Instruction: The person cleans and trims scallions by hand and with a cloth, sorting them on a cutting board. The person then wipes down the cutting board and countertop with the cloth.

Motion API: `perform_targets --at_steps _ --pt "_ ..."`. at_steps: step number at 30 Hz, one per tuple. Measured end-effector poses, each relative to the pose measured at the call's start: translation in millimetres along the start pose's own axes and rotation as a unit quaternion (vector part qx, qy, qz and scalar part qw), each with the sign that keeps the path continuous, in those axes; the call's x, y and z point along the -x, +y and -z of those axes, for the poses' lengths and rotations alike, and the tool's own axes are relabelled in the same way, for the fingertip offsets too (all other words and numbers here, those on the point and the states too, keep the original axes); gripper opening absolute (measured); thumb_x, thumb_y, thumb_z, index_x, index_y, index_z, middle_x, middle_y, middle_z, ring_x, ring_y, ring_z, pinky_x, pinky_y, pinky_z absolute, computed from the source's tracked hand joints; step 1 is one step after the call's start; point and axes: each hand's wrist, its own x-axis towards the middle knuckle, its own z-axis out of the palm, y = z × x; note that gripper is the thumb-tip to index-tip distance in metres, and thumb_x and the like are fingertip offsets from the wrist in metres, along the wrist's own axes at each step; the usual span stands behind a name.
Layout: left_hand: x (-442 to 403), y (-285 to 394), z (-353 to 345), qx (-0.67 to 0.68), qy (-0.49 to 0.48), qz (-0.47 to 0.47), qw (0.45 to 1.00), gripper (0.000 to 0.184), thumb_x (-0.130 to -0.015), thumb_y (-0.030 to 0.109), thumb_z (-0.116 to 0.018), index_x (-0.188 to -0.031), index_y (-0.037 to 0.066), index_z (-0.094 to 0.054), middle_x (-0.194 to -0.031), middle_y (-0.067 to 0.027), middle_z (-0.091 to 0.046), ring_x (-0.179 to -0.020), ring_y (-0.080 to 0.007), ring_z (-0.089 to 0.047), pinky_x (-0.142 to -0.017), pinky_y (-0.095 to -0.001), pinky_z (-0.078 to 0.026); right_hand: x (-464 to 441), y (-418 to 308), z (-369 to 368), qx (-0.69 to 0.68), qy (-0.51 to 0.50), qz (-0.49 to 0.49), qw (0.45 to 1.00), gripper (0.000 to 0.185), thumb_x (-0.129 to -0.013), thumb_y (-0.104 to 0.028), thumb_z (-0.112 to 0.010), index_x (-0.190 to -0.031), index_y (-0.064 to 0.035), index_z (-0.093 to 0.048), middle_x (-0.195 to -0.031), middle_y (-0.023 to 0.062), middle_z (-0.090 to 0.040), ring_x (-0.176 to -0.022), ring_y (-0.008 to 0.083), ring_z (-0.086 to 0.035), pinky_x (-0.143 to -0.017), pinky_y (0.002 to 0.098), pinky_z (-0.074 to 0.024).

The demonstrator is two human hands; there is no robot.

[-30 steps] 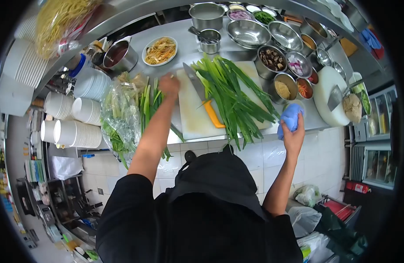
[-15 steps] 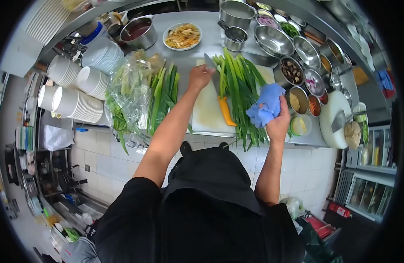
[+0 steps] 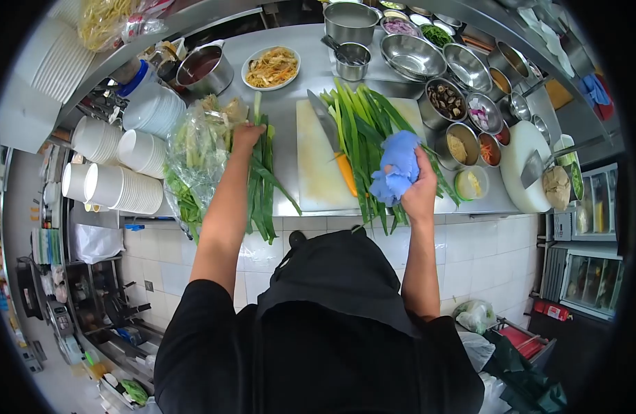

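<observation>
My left hand [image 3: 247, 135] is closed at the upper part of a small bunch of green stalks [image 3: 264, 181], beside a clear plastic bag of greens [image 3: 201, 155]. A crumpled blue cloth [image 3: 396, 165] is held in my right hand [image 3: 420, 190], above the leafy ends of a larger bunch of long green stalks [image 3: 363, 131]. That bunch lies on a white cutting board [image 3: 319, 181]. Along its left side rests a knife with an orange handle [image 3: 345, 174], blade pointing away from me.
Stacks of white bowls [image 3: 128, 190] stand at the left. Behind the board are a plate of noodles [image 3: 271, 67] and a metal pot [image 3: 206, 67]. Metal bowls of ingredients [image 3: 444, 102] and a round white block [image 3: 523, 169] line the right side.
My left hand went from the bunch at the left to beside the knife tip, then back to that bunch. My right hand brought the blue cloth leftward over the green leaves.
</observation>
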Motion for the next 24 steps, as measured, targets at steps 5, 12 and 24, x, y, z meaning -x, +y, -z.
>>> perform_targets --at_steps 5,12,24 --pt "81.4 110.9 48.7 0.233 -0.040 -0.079 0.968 0.015 -0.085 0.020 -0.061 -0.088 0.006 -0.062 -0.077 -0.0050 -0.064 -0.071 -0.0123 -0.061 -0.065 -0.0257 -0.049 -31.3 27.6 -53.2 0.014 -0.027 0.056 0.998 0.070 -0.076 -0.017 -0.068 -0.131 0.0096 -0.032 -0.122 0.0213 -0.048 -0.109 0.0258 -0.051 -0.092 0.0338 -0.0411" --pt "147.1 228.7 50.5 0.617 -0.083 -0.228 0.749 0.023 -0.093 0.018 -0.048 -0.108 0.002 -0.051 -0.101 -0.0100 -0.060 -0.090 -0.0178 -0.057 -0.080 -0.0309 -0.048 -94.2 14.7 -168.9 -0.087 -0.015 0.203 0.975 0.071 -0.072 -0.017 -0.068 -0.130 0.0060 -0.035 -0.121 0.0169 -0.051 -0.109 0.0212 -0.051 -0.094 0.0303 -0.0384" --pt "43.4 190.8 -65.2 0.679 -0.008 -0.066 0.731 0.019 -0.091 0.016 -0.041 -0.097 0.002 -0.053 -0.088 -0.0142 -0.059 -0.074 -0.0205 -0.056 -0.065 -0.0356 -0.049 18.4 10.7 89.6 0.285 -0.089 -0.061 0.952 0.071 -0.061 -0.014 -0.074 -0.123 0.0062 -0.045 -0.111 0.0159 -0.059 -0.100 0.0193 -0.057 -0.089 0.0315 -0.0434"
